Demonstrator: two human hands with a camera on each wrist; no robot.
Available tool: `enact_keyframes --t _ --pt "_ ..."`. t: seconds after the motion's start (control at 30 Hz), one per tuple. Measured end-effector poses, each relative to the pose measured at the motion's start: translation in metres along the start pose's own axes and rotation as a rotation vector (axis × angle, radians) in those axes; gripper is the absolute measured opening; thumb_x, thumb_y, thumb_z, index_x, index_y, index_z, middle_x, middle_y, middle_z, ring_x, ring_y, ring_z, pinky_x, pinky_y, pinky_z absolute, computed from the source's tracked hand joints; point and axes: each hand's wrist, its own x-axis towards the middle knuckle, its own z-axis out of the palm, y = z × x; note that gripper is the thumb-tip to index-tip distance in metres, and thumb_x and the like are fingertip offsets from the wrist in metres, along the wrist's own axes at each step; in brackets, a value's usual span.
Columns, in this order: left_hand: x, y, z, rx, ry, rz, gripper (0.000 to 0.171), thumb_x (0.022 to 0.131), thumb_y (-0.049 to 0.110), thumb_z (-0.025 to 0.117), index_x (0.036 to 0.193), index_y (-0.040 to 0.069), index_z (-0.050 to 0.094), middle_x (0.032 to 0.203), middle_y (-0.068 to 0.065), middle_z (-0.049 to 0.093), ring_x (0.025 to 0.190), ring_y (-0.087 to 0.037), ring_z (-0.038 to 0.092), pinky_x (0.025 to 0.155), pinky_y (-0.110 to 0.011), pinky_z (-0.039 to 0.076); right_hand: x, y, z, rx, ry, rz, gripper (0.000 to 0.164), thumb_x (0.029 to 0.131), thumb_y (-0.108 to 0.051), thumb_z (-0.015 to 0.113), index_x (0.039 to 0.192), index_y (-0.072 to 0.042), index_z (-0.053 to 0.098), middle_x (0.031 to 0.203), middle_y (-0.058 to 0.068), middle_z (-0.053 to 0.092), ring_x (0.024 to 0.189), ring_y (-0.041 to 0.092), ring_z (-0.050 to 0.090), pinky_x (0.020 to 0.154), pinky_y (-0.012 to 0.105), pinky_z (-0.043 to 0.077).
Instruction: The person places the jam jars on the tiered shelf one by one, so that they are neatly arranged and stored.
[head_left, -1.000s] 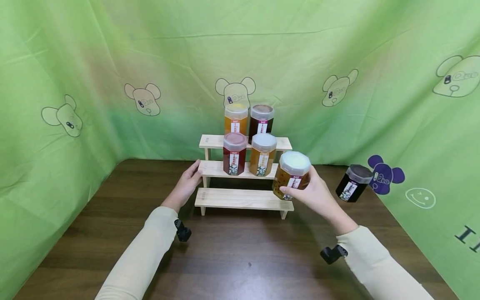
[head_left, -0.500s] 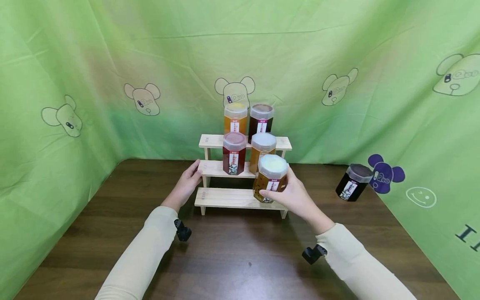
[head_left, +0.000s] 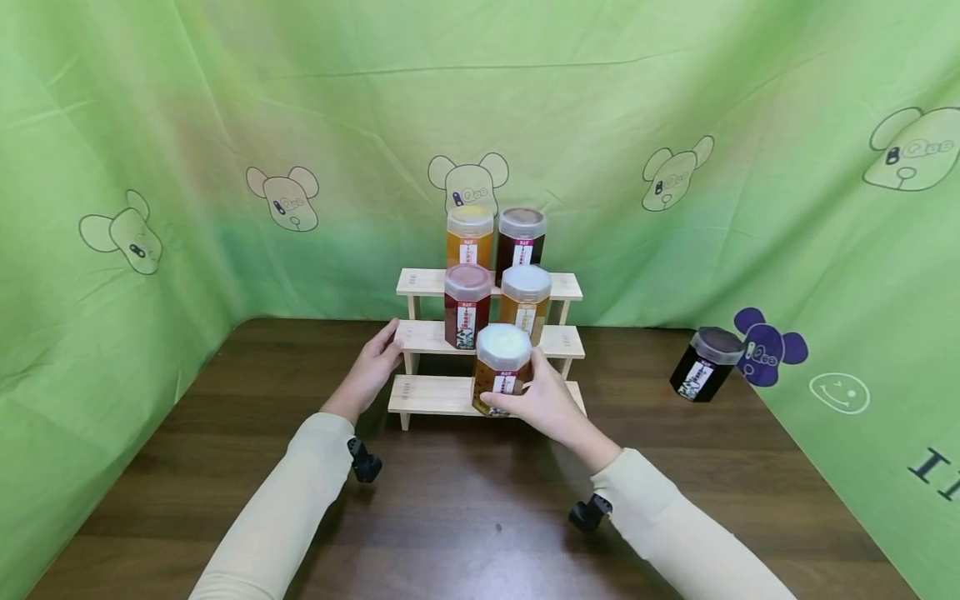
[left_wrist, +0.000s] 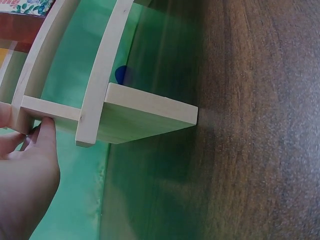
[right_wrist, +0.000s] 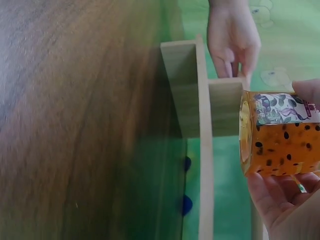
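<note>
My right hand [head_left: 551,408] grips a clear jar [head_left: 501,358] with a white lid, thumb on the front and fingers behind. Orange contents with dark seeds show through the same jar [right_wrist: 287,142] in the right wrist view. It hangs upright over the lowest tier of a three-tier wooden stand [head_left: 429,395], its base apart from the board. My left hand [head_left: 369,375] holds the left end of the middle tier; in the left wrist view its fingers [left_wrist: 46,135] sit around the wooden end.
A red jar [head_left: 467,308] and an amber jar [head_left: 525,308] stand on the middle tier. Behind them, a yellow-orange jar [head_left: 470,237] and a dark jar [head_left: 521,242] occupy the top. Another dark jar [head_left: 705,367] stands on the table [head_left: 450,517] at right. Green cloth [head_left: 360,100] surrounds the table.
My right hand has carried the seeded jar leftward and slightly down, from the stand's right end to near its middle. My left hand keeps its place on the stand.
</note>
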Motion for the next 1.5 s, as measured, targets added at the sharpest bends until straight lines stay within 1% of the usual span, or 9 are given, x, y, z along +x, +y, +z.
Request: enact_keyframes --t 0.17,0.27,0.4,0.67,0.8,1.03,1.1,1.3,1.5 --pt "-0.001 0.001 0.001 0.0 -0.005 0.002 0.054 0.111 0.009 0.032 0.16 0.002 0.01 0.165 -0.017 0.01 0.149 -0.028 0.021 0.119 -0.041 0.028 0.002 0.0 0.012 0.018 0.001 -0.023 0.073 0.075 -0.024 0.091 0.129 0.001 0.047 0.119 0.015 0.062 0.106 0.027 0.061 0.091 0.049 0.054" --pt "-0.001 0.002 0.001 0.001 -0.004 -0.001 0.055 0.111 0.009 0.032 0.16 0.002 0.011 0.165 -0.017 0.01 0.149 -0.028 0.021 0.119 -0.04 0.028 0.003 0.0 0.019 0.022 0.01 -0.041 0.073 0.074 -0.022 0.091 0.128 0.001 0.048 0.118 0.014 0.062 0.106 0.026 0.06 0.091 0.047 0.054" --pt "-0.001 0.002 0.001 0.008 -0.001 -0.003 0.055 0.111 0.01 0.032 0.16 0.003 0.011 0.165 -0.016 0.01 0.149 -0.028 0.022 0.119 -0.04 0.028 0.004 0.0 0.026 0.044 0.007 -0.059 0.077 0.073 -0.019 0.092 0.133 0.001 0.046 0.123 0.015 0.06 0.11 0.026 0.06 0.093 0.043 0.053" --pt "-0.001 0.002 0.0 0.006 -0.012 0.004 0.055 0.111 0.01 0.032 0.16 0.002 0.009 0.165 -0.017 0.009 0.149 -0.029 0.021 0.119 -0.041 0.027 0.008 0.001 0.035 0.069 -0.009 -0.068 0.086 0.072 -0.016 0.092 0.139 0.0 0.042 0.128 0.014 0.057 0.115 0.026 0.058 0.098 0.043 0.052" --pt "0.0 0.002 0.0 0.004 -0.011 0.011 0.055 0.111 0.01 0.033 0.16 0.002 0.01 0.165 -0.017 0.009 0.149 -0.029 0.021 0.119 -0.041 0.027 0.011 0.002 0.039 0.077 -0.008 -0.079 0.086 0.073 -0.017 0.092 0.14 -0.001 0.042 0.129 0.014 0.057 0.115 0.026 0.058 0.098 0.043 0.051" --pt "-0.001 0.001 0.0 0.013 -0.006 -0.004 0.055 0.111 0.01 0.032 0.16 0.003 0.01 0.165 -0.016 0.01 0.148 -0.028 0.023 0.119 -0.04 0.028 0.014 0.006 0.044 0.045 0.016 -0.065 0.09 0.072 -0.021 0.093 0.143 -0.004 0.041 0.132 0.011 0.056 0.121 0.024 0.054 0.105 0.045 0.045" --pt "-0.001 0.001 -0.001 0.019 -0.006 -0.006 0.055 0.111 0.011 0.032 0.161 0.003 0.011 0.166 -0.016 0.01 0.148 -0.029 0.023 0.119 -0.041 0.027 0.015 0.006 0.045 0.045 0.021 -0.071 0.089 0.071 -0.022 0.093 0.142 -0.004 0.042 0.131 0.01 0.057 0.12 0.024 0.054 0.104 0.045 0.045" --pt "-0.002 0.003 0.001 0.014 -0.005 -0.005 0.055 0.111 0.011 0.033 0.16 0.003 0.011 0.165 -0.016 0.01 0.148 -0.029 0.023 0.119 -0.041 0.028 0.017 0.007 0.046 0.027 0.03 -0.072 0.085 0.07 -0.022 0.094 0.137 -0.003 0.046 0.128 0.01 0.059 0.116 0.022 0.056 0.098 0.041 0.049" --pt "-0.003 0.003 0.001 0.022 0.0 -0.015 0.055 0.111 0.012 0.033 0.161 0.003 0.011 0.165 -0.017 0.011 0.148 -0.029 0.024 0.119 -0.041 0.028 0.017 0.003 0.044 0.016 0.001 -0.049 0.088 0.071 -0.022 0.094 0.14 -0.002 0.043 0.13 0.012 0.057 0.116 0.025 0.056 0.097 0.041 0.049"
